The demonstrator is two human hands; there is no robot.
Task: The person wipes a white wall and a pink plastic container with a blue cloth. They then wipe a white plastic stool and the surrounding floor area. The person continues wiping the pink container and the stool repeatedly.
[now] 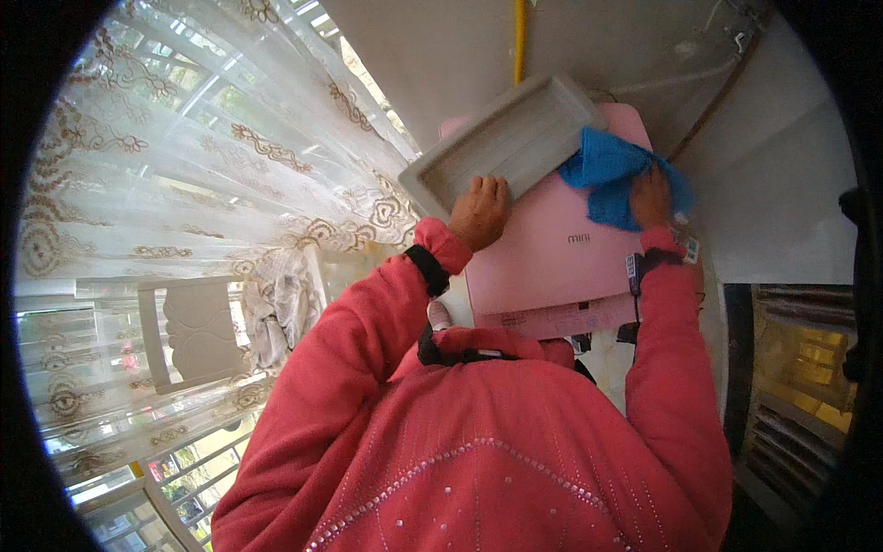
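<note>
My left hand (480, 213) grips the near rim of a shallow grey rectangular tray (511, 138), its fingers curled over the edge. The tray slants across the far left part of a pink appliance (538, 244) with a flat, round-cornered lid, perhaps a small washing machine. Whether the tray rests on the lid or is held just above it, I cannot tell. At the lid's right edge, my right hand (651, 198) is closed on a crumpled blue cloth (612, 170). Part of the cloth lies over the lid near the tray's right end.
A sheer patterned curtain (221, 156) hangs over barred windows on the left. A pale chair back (196, 329) and a bunched whitish cloth (280, 308) are beneath it. A yellow pipe (520, 41) runs down the wall behind the appliance. Dark shelving (800, 386) is at the right.
</note>
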